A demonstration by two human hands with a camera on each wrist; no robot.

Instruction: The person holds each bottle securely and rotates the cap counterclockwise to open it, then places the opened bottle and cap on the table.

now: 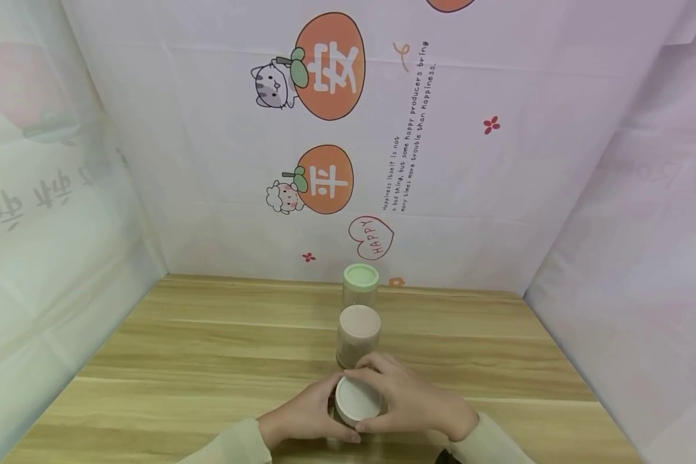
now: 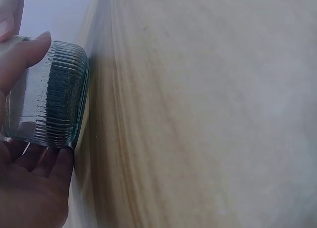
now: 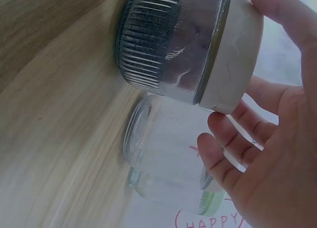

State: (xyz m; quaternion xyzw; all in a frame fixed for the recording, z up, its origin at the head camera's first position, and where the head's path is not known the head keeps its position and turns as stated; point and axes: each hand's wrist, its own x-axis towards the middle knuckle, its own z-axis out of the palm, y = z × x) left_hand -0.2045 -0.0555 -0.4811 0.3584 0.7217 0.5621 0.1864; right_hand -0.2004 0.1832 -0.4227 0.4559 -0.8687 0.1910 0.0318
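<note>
Nearest the person stands a ribbed glass jar (image 3: 148, 40) with a white lid (image 1: 357, 401), upright on the wooden tabletop. My left hand (image 1: 304, 414) grips the jar's body from the left; in the left wrist view the thumb lies on one side of the glass (image 2: 64, 94) and the fingers on the other. From the right, my right hand (image 1: 408, 399) holds the lid's rim between thumb and fingers. Right behind is a second glass jar (image 1: 356, 348) with a pinkish-beige lid (image 1: 359, 321). Farther back comes a third jar with a pale green lid (image 1: 361, 276).
The three jars form a line from front to back on the wood-grain tabletop (image 1: 209, 348). A printed white cloth (image 1: 220, 161) hangs behind the table, with pale cloths along the left (image 1: 52, 258) and right (image 1: 632, 270) sides.
</note>
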